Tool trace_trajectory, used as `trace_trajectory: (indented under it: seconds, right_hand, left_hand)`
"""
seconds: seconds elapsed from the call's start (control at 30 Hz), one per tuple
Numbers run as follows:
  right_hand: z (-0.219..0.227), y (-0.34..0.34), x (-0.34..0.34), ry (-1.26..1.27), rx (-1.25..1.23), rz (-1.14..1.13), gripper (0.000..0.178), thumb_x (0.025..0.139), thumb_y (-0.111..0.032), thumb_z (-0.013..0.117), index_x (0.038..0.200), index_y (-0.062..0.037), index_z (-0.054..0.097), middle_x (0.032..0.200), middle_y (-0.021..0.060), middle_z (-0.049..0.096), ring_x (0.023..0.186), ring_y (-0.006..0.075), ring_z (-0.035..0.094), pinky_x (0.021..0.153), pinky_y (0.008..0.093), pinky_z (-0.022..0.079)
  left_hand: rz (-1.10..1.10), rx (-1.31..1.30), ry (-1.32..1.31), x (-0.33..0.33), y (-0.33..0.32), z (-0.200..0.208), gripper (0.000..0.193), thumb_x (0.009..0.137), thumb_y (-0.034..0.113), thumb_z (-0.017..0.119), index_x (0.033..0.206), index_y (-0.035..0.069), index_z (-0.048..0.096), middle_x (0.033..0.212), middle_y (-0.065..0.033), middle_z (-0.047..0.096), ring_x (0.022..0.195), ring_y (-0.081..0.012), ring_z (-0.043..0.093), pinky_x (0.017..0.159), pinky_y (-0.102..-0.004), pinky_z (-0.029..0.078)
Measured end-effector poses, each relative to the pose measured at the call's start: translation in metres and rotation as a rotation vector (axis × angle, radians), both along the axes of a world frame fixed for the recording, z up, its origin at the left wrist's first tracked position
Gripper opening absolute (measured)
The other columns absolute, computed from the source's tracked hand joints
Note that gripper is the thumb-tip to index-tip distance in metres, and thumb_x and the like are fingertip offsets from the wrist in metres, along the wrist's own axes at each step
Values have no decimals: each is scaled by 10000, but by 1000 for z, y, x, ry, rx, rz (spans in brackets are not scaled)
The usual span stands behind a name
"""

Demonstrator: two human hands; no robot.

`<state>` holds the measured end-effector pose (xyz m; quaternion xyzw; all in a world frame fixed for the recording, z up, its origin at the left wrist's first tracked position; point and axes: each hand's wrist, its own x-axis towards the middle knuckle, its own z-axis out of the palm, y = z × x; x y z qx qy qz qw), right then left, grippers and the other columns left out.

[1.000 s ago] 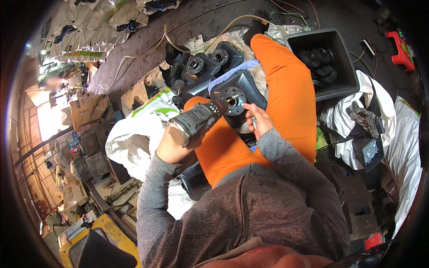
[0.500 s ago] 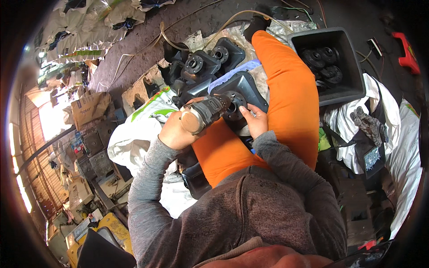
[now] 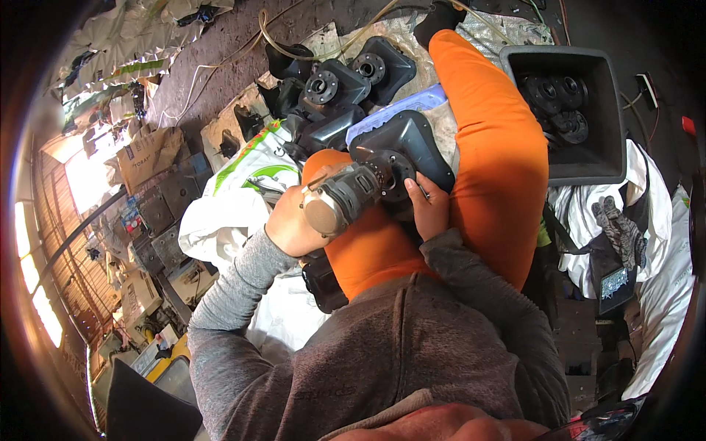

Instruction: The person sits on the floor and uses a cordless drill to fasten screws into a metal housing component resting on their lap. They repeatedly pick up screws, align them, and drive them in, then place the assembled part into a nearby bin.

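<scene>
The left hand (image 3: 293, 220) gripped a drill (image 3: 342, 197) over a black part (image 3: 415, 145). The right hand (image 3: 432, 209) was at the black part's edge, its grip unclear.

We have one housing (image 3: 412, 143) between our legs (image 3: 500, 140), other housings (image 3: 343, 87) toward the sheet's (image 3: 407, 33) left edge, flanges (image 3: 562, 110) inside the bin (image 3: 609, 121).

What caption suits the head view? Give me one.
Left hand holding a grey, pistol-shaped power drill at a black, glossy, round-flanged part beside the right hand.
</scene>
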<state>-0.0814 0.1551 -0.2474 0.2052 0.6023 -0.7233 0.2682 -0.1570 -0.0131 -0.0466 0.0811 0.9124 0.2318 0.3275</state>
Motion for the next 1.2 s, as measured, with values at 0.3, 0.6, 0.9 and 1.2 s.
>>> trace_trajectory:
  seconds: [0.3,0.6,0.9,1.2]
  right_hand:
    - [-2,-3,-5,-19,-174,-80,348,900,-171,645,1136,82,611,992,69,667,878,100,578,819,243,461]
    - [-2,4,-15,-85,-208,-139,520,873,-208,692,1287,32,487,655,-38,477,507,31,386,424,204,308]
    - [119,1,-1,178,-491,386,193,937,-219,601,1061,-73,571,646,-72,458,473,28,344,403,194,273]
    - [118,-45,23,-472,-888,398,477,998,-237,459,1413,-33,341,755,-47,449,566,30,380,414,166,328]
  left_hand:
    - [343,72,-30,32,6,2,558,731,102,700,1254,45,515,1089,-140,641,956,-295,632,889,-349,487]
    - [222,153,64,180,9,17,782,734,250,713,1416,201,332,1019,-174,652,880,-360,656,770,-437,539]
    - [857,489,535,263,-44,-19,870,783,342,752,1432,1,284,1410,-218,393,1288,-279,411,1087,-363,313]
    - [1083,59,704,382,-123,126,296,839,304,696,910,17,687,724,-128,667,586,-200,630,571,-310,484]
